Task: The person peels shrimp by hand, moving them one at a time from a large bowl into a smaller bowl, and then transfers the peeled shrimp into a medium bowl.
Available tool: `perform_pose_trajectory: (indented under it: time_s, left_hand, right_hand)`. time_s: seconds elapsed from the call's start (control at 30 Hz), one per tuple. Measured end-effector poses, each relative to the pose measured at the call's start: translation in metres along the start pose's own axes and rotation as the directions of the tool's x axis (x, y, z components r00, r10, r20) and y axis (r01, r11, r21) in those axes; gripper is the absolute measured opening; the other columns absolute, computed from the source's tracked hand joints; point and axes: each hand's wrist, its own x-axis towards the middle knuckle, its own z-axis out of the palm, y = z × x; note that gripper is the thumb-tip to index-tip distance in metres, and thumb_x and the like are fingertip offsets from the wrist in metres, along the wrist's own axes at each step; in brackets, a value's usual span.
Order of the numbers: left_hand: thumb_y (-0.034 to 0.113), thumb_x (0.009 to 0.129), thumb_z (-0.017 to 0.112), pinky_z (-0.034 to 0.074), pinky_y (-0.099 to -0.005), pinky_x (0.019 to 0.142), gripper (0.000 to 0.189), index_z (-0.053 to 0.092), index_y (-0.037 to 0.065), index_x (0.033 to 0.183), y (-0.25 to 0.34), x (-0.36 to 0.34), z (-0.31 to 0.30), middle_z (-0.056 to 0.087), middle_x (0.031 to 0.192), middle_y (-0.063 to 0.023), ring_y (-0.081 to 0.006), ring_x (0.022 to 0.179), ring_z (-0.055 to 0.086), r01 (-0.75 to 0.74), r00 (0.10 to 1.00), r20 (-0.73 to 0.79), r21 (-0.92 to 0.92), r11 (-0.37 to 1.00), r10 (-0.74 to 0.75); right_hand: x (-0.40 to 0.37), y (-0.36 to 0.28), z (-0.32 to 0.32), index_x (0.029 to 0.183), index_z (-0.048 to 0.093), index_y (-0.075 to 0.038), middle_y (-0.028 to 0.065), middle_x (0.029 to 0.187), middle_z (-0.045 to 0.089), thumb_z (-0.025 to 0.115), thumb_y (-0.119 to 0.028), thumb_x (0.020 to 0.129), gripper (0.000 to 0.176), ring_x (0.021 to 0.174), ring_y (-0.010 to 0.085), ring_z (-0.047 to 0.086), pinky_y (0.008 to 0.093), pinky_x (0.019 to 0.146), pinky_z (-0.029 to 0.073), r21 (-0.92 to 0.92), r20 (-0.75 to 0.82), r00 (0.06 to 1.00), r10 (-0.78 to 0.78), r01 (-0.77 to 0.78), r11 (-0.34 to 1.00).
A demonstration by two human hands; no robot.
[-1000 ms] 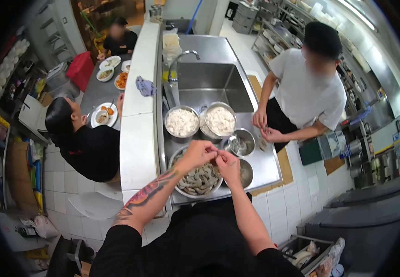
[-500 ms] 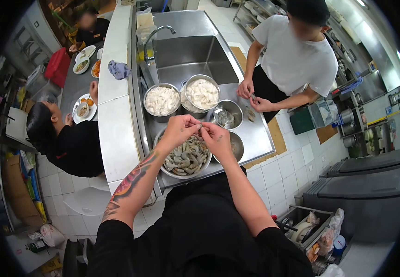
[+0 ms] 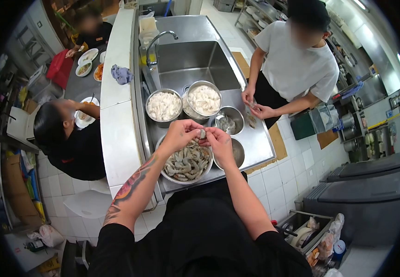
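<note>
A small grey shrimp [image 3: 202, 133] is pinched between my left hand [image 3: 184, 134] and my right hand [image 3: 218, 140], fingertips nearly touching. Both hands are above a large metal bowl of grey unpeeled shrimp [image 3: 187, 161]. To the right of it, partly behind my right hand, stands another metal bowl [image 3: 238, 153]. A smaller bowl [image 3: 229, 121] with grey pieces sits just beyond my right hand. Farther back are two metal pots heaped with pale peeled shrimp, one on the left [image 3: 164, 106] and one on the right [image 3: 204, 98], the latter resting over another container.
A steel sink [image 3: 197, 64] with a curved faucet [image 3: 151, 48] lies behind the pots. Across the counter a co-worker in a white shirt [image 3: 297, 69] holds a shrimp. Two people sit at a table with plates on the left. A crumpled cloth [image 3: 122, 74] rests on the white ledge.
The shrimp between my fingers now shows more clearly. The seated person nearest the ledge has raised a hand toward the head. The co-worker's hands have shifted slightly, and the view has moved a little.
</note>
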Motion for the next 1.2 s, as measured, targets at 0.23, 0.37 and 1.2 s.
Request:
perform_pose_trajectory:
  time_s: [0.23,0.37,1.2]
  left_hand:
    - [0.008,0.089,0.073,0.055,-0.0269,0.070,0.020,0.075,-0.002,0.105,0.018,-0.009,0.004,0.077,0.083,-0.0097,-0.0077,0.075,0.068,-0.064,0.995,-0.043,0.353,0.933,0.085]
    - [0.009,0.088,0.073,0.054,-0.0270,0.068,0.021,0.075,-0.002,0.106,0.018,-0.011,0.005,0.076,0.082,-0.0101,-0.0072,0.073,0.067,-0.092,0.993,-0.042,0.350,0.932,0.113]
    - [0.012,0.090,0.073,0.056,-0.0291,0.078,0.024,0.071,-0.001,0.110,-0.009,-0.003,0.007,0.073,0.094,-0.0078,-0.0137,0.084,0.068,-0.053,0.998,-0.036,0.169,0.984,0.060]
  right_hand:
    - [-0.001,-0.003,0.013,0.108,0.071,0.004,0.0168,0.086,0.074,0.067,-0.011,0.095,0.020,0.074,0.0218,0.074,0.0318,0.069,0.058,-0.585,0.022,0.952,-0.305,0.260,0.768]
    - [-0.001,-0.011,0.015,0.103,0.073,0.001,0.0213,0.081,0.072,0.068,-0.009,0.089,0.018,0.073,0.0305,0.074,0.0361,0.068,0.056,-0.687,0.033,0.930,-0.366,0.288,0.668]
    - [-0.004,0.011,0.021,0.110,0.056,0.001,0.0073,0.092,0.065,0.056,-0.004,0.102,0.009,0.077,0.0115,0.065,0.0266,0.065,0.054,-0.285,-0.185,0.923,-0.337,0.278,0.917]
